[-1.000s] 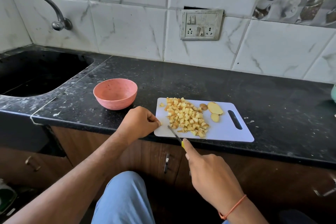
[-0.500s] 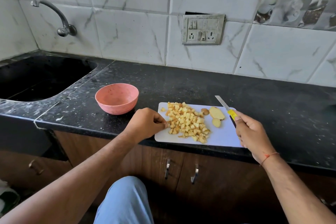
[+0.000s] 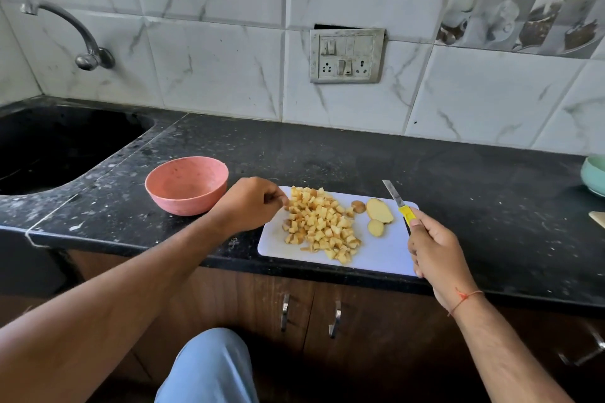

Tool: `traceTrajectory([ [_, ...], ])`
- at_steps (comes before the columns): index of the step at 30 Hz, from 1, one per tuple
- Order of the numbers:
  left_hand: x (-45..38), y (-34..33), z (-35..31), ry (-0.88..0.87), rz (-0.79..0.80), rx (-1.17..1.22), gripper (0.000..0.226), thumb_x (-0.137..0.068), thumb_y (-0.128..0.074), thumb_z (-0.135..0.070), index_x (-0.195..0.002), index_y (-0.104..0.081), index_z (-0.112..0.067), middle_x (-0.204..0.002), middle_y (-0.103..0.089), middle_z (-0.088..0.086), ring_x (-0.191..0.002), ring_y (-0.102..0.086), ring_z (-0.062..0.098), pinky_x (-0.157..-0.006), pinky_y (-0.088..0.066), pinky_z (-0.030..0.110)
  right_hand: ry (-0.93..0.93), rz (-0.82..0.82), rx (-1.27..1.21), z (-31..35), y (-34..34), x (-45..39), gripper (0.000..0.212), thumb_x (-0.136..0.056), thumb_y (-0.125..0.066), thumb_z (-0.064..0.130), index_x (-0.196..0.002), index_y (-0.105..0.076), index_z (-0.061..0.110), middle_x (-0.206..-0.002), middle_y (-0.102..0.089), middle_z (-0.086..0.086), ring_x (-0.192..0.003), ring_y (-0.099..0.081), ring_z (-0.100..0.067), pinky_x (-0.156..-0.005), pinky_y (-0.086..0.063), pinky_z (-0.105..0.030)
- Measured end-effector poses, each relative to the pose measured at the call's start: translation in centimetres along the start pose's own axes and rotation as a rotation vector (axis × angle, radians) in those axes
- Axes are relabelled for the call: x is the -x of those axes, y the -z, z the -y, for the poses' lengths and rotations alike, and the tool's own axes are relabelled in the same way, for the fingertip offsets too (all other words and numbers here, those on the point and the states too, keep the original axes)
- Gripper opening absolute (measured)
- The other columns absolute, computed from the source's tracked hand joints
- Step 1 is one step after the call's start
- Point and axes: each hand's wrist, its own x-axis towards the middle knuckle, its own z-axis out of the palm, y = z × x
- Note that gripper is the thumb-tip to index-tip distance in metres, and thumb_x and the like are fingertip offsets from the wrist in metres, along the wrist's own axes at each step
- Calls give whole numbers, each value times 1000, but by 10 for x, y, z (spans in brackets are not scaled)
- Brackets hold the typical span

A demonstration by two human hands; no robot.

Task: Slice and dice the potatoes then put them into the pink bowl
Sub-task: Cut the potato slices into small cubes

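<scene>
Head: diced potatoes (image 3: 322, 224) between hands.

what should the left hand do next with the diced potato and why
Probably gather a pinch of the diced potato and carry it left to the pink bowl. The left hand sits with curled fingers at the pile's left edge, the bowl beside it looks empty, and the right hand holds the knife clear of the pile.
</scene>
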Motion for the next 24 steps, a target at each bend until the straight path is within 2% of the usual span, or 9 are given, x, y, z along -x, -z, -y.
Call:
traceTrajectory([
  [1,-5,1,-8,-26,-8,6,17,-103,-67,-30,-97,-83,-27,-76,-68,-33,-60,-60,-3,-56,-44,15,24,-16,-31,1,-1,2,32,-110,-49,27,-128,-64,49,-65,-35,2,-58,-31,-14,-47,-30,-32],
  [3,-18,-2,-28,-124,9,18,19,-105,-63,-26,-108,-82,-29,-91,-69,-28,-80,-64,-6,-70,-47,16,61,-39,-70,1,-1,5,34,-110,-50,29,-116,-66,58,-67,-35,-1,-58,-32,-13,-47,-30,-31],
  [5,-31,-8,-52,-236,79,-17,24,-105,-62,-25,-124,-77,-28,-109,-68,-23,-100,-66,0,-84,-49,20,69,-53,-89,0,0,7,35,-110,-49,27,-121,-63,58,-69,-35,-3,-58,-32,-13,-47,-30,-30],
  [9,-61,-29,-96,-307,271,-280,55,-102,-66,-44,-151,-57,-21,-147,-63,-3,-132,-60,19,-105,-48,32,49,-46,-133,-4,6,6,37,-111,-47,23,-138,-59,46,-65,-33,0,-55,-29,-11,-45,-29,-27],
  [12,-84,-47,-119,-277,392,-396,65,-102,-64,-50,-155,-53,-14,-153,-58,5,-139,-55,27,-112,-46,37,44,-32,-168,-2,12,7,37,-111,-46,23,-133,-60,50,-65,-31,1,-55,-27,-11,-46,-27,-29],
  [16,-105,-63,-128,-262,516,-547,51,-102,-61,-45,-139,-68,-10,-136,-70,8,-123,-66,28,-102,-53,38,32,-27,-168,-3,9,7,36,-111,-46,24,-133,-60,49,-65,-32,1,-55,-28,-11,-47,-27,-30],
  [20,-122,-69,-132,-245,562,-596,50,-95,-69,-46,-131,-73,-12,-128,-73,5,-115,-69,25,-94,-55,34,30,-28,-169,-5,12,6,36,-111,-47,25,-136,-58,49,-67,-32,-2,-56,-28,-11,-47,-28,-29],
  [23,-133,-72,-132,-230,573,-599,48,-98,-66,-45,-125,-74,-6,-118,-75,10,-108,-70,28,-68,-47,25,35,-24,-175,-6,14,4,36,-111,-47,26,-137,-59,48,-70,-32,-5,-57,-28,-12,-48,-28,-30],
  [24,-136,-73,-131,-229,574,-593,45,-100,-64,-43,-123,-75,-6,-117,-75,10,-107,-70,28,-65,-44,25,35,-24,-177,-6,14,3,36,-111,-47,26,-136,-59,48,-70,-32,-6,-57,-28,-12,-49,-27,-30],
])
